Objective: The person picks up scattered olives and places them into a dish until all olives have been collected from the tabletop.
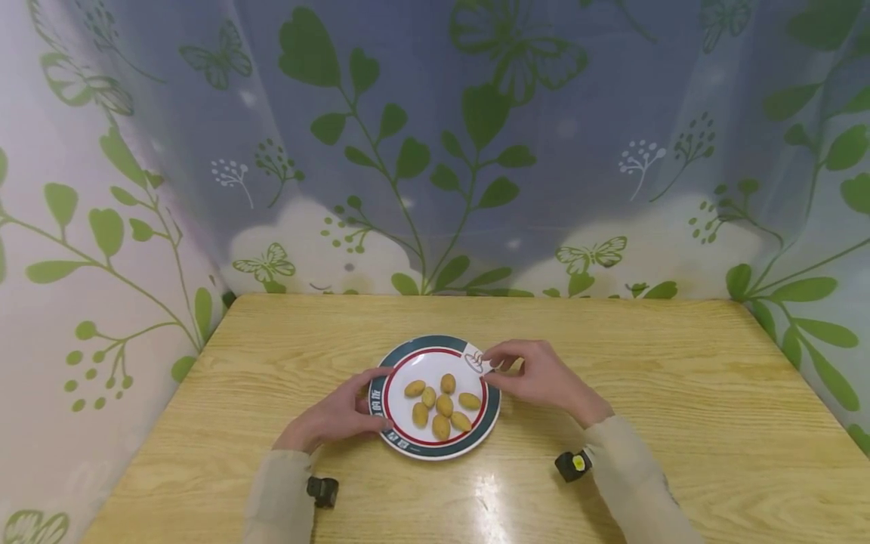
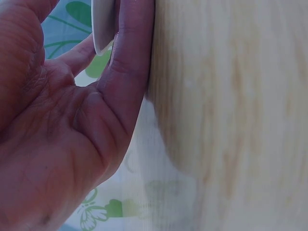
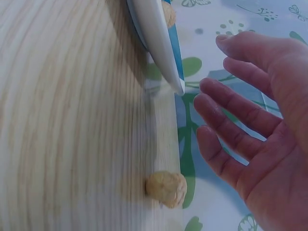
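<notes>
A round white plate [image 1: 408, 375] with a dark teal rim and a red ring lies on the table, bearing several small yellow-brown potatoes [image 1: 444, 405]. My left hand [image 1: 337, 412] grips the plate's left rim, and in the left wrist view the edge passes between the fingers of that hand [image 2: 82, 115]. Over the right rim hovers my right hand [image 1: 533, 374], its fingers loosely bent. From the right wrist the same hand [image 3: 250, 115] shows nothing in its grasp, fingertips apart from the plate edge [image 3: 161, 48]. Below them, lumpy light-brown potatoes [image 3: 166, 187] sit on the table, hidden in the head view.
The wooden table [image 1: 285, 340] extends to both sides of the plate. A curtain [image 1: 435, 166] printed with leaves and butterflies hangs along its far edge and sides. Small black cameras [image 1: 573, 465] sit at both wrists.
</notes>
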Available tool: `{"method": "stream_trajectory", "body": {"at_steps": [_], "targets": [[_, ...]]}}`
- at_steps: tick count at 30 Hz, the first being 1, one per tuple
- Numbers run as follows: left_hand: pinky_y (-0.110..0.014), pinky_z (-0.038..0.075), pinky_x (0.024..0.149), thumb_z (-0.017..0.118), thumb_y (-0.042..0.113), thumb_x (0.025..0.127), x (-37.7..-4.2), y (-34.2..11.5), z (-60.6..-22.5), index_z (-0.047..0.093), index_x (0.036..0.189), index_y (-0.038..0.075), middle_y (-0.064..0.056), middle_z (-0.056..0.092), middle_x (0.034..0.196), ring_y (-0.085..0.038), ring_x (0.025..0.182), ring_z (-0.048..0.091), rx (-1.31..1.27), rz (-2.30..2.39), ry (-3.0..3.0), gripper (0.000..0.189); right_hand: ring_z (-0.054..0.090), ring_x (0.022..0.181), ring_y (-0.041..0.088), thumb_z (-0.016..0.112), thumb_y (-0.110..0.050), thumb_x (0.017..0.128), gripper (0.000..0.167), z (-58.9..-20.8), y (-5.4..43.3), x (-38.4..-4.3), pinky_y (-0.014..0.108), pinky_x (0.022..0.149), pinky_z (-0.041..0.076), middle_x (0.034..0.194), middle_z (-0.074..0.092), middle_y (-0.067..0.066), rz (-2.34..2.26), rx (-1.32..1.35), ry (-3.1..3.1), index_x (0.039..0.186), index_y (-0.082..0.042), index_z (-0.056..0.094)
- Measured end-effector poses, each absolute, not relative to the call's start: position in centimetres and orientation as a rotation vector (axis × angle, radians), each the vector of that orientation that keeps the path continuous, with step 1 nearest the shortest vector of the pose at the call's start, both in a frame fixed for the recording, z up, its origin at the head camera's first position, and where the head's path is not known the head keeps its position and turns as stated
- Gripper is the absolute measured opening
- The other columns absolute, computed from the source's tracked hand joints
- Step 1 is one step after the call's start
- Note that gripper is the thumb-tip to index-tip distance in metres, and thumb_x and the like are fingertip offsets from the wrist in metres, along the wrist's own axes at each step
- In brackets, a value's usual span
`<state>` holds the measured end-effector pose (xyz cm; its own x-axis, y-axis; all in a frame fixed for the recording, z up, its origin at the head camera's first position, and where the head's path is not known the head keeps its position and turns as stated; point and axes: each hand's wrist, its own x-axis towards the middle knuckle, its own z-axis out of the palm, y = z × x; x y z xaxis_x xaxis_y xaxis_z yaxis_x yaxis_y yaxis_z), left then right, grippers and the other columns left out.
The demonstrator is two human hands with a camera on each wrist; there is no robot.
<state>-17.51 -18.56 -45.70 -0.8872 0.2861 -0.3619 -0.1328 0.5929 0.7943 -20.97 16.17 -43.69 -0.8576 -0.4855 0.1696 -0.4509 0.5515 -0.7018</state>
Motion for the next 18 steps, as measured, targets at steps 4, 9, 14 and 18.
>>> {"method": "stream_trajectory", "body": {"at_steps": [4,9,14,18], "targets": [[-0.03,0.049,0.081,0.085,0.021,0.083,-17.5,-18.6,-45.8,0.041,0.155,0.027,-0.008,0.065,0.111,-0.019,0.089,0.062,0.131,1.223,2.374,0.085,0.067,0.092,0.014,0.079,-0.024,0.09,0.03,-43.6,16.8,-20.8,0.025,0.072,0.053,0.109,0.077,0.005,-1.194,-0.811,2.741,0.117,-0.011,0.076],[-0.03,0.048,0.081,0.085,0.022,0.082,-17.6,-18.6,-45.9,0.041,0.155,0.027,-0.009,0.064,0.111,-0.02,0.089,0.062,0.147,1.22,2.374,0.085,0.067,0.094,0.014,0.079,-0.025,0.09,0.03,-43.6,17.5,-20.7,0.027,0.076,0.053,0.109,0.077,0.003,-1.166,-0.762,2.767,0.117,-0.013,0.076],[-0.03,0.048,0.081,0.085,0.021,0.083,-17.6,-18.7,-45.9,0.04,0.156,0.026,-0.009,0.064,0.11,-0.019,0.088,0.062,0.161,1.234,2.358,0.086,0.068,0.094,0.014,0.078,-0.027,0.091,0.03,-43.7,18.2,-20.7,0.028,0.078,0.054,0.11,0.077,0.005,-1.15,-0.744,2.788,0.117,-0.012,0.075],[-0.031,0.048,0.082,0.084,0.02,0.083,-17.7,-18.7,-45.8,0.04,0.156,0.026,-0.009,0.065,0.11,-0.018,0.088,0.063,0.176,1.234,2.356,0.085,0.068,0.093,0.015,0.079,-0.024,0.091,0.03,-43.8,18.8,-20.6,0.027,0.077,0.055,0.108,0.077,0.006,-1.165,-0.737,2.79,0.117,-0.011,0.075]]}}
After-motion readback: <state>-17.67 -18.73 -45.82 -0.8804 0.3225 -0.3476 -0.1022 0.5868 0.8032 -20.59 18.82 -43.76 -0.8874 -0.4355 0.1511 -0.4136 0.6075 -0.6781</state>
